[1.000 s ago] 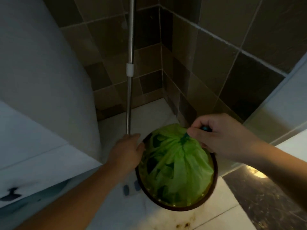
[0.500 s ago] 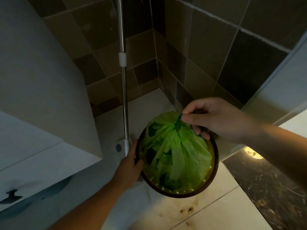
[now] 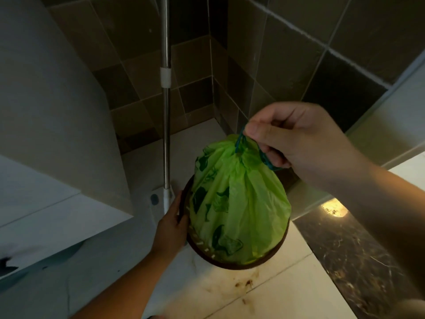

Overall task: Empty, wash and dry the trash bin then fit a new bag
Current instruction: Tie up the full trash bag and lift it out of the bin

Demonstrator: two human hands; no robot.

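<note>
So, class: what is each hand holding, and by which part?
Right hand pinches the green bag by its blue drawstring; left hand grips the bin rim.

I see a home bathroom or utility corner: dark square wall tiles (image 3: 287,65) meet behind a metal mop pole (image 3: 165,111) that stands on pale floor tiles (image 3: 264,295), a white cabinet (image 3: 46,134) left of the pole and a dark marble strip (image 3: 356,261) off to its right.

You're looking down at a pale floor (image 3: 230,293) with brown stains (image 3: 243,283). A metal pole (image 3: 165,111) stands upright in the tiled corner, beside a white cabinet (image 3: 57,134) on your left.
</note>
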